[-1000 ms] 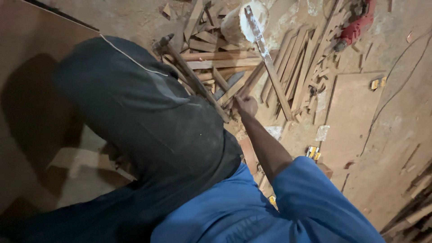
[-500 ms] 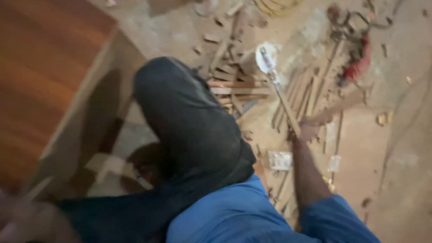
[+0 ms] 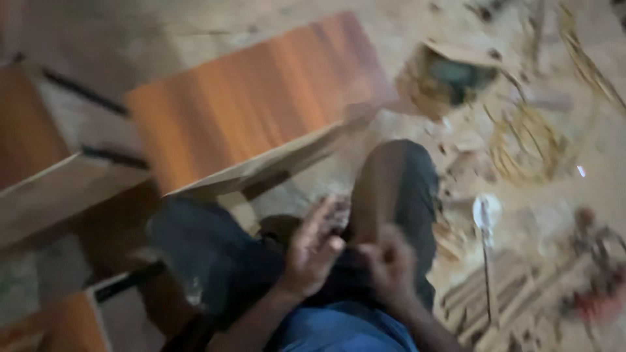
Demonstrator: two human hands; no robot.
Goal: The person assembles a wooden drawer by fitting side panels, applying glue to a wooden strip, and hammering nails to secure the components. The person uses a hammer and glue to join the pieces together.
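Hands meet over the lap: left hand [image 3: 314, 248] spread flat, right hand [image 3: 390, 264] blurred, grip not clear. Saw [image 3: 486, 248] lies on the floor at 3 o'clock, untouched. Board [image 3: 248, 117] leans at 11 o'clock above the knee [image 3: 398, 176].

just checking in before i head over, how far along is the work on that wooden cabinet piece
Looks mid-job. Done: an orange-brown cabinet panel stands assembled on the floor. In hand: nothing I can make out; the left hand and right hand are together over the person's knee, blurred. Left: a hand saw and wood offcuts lie on the floor beside the leg.
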